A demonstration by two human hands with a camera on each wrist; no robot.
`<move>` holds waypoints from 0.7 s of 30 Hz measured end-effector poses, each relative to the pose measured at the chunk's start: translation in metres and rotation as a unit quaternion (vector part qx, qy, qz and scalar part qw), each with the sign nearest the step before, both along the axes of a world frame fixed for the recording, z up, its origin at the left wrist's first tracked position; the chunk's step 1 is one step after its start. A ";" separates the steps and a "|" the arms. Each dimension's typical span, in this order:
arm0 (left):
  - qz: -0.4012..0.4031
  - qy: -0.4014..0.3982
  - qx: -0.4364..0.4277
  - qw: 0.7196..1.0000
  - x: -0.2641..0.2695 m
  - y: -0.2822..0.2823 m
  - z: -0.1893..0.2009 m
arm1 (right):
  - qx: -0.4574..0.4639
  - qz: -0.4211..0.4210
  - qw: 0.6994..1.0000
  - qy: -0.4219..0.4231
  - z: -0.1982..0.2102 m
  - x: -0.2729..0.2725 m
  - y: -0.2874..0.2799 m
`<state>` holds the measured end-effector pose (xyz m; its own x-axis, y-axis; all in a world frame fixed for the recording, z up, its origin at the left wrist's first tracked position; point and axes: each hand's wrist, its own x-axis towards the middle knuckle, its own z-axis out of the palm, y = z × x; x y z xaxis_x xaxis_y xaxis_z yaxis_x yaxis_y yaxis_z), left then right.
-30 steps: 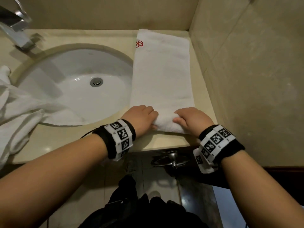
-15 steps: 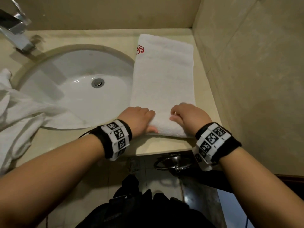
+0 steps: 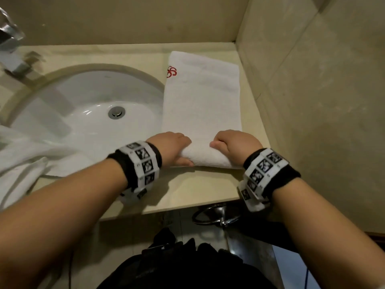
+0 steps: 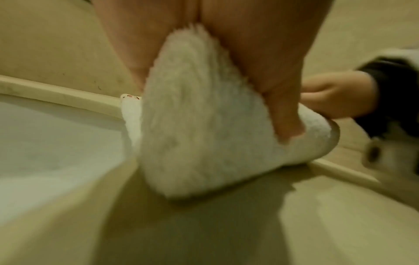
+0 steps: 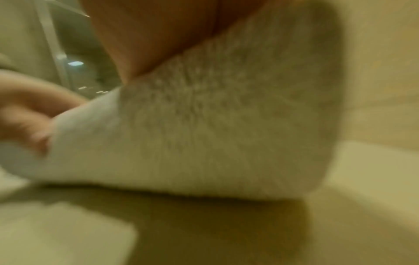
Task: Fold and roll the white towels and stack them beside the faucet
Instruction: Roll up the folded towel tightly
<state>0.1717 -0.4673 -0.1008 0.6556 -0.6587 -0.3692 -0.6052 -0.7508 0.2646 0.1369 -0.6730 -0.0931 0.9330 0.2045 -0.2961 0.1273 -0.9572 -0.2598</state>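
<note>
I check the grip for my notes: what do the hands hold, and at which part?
Both the left hand and the right hand grip the folded white towel at its rolled near end.

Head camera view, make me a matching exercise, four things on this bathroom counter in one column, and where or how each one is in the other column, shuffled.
1. folded towel
2. loose towels
3. faucet
4. red logo

A. heaped at the sink's left edge
B. far left corner of the counter
C. on the folded towel's far left corner
D. right of the sink, near end being rolled by both hands

Pairs: 1-D, 2-A, 3-B, 4-C
</note>
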 end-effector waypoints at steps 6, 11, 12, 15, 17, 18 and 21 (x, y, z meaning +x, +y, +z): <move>-0.029 0.034 0.011 0.999 0.027 -0.003 0.004 | -0.091 0.039 0.993 -0.066 -0.008 -0.018 0.004; -0.049 -0.127 0.005 0.991 0.028 0.003 -0.006 | -0.010 -0.011 0.996 0.086 -0.005 0.026 0.009; -0.034 -0.085 0.006 0.996 0.036 0.002 -0.005 | -0.021 -0.003 0.997 0.072 -0.005 0.029 0.008; -0.043 0.024 0.035 0.998 0.064 -0.007 -0.002 | -0.060 0.016 0.993 -0.103 -0.004 0.016 0.008; -0.050 0.058 0.055 0.996 0.073 -0.011 0.000 | -0.046 0.033 0.983 -0.176 -0.004 -0.002 0.010; -0.052 0.057 0.057 0.995 0.075 -0.013 0.000 | -0.040 0.037 0.981 -0.188 -0.006 -0.006 0.010; -0.087 -0.082 -0.001 0.993 0.070 -0.007 -0.002 | 0.000 -0.012 0.995 -0.100 -0.004 0.013 0.010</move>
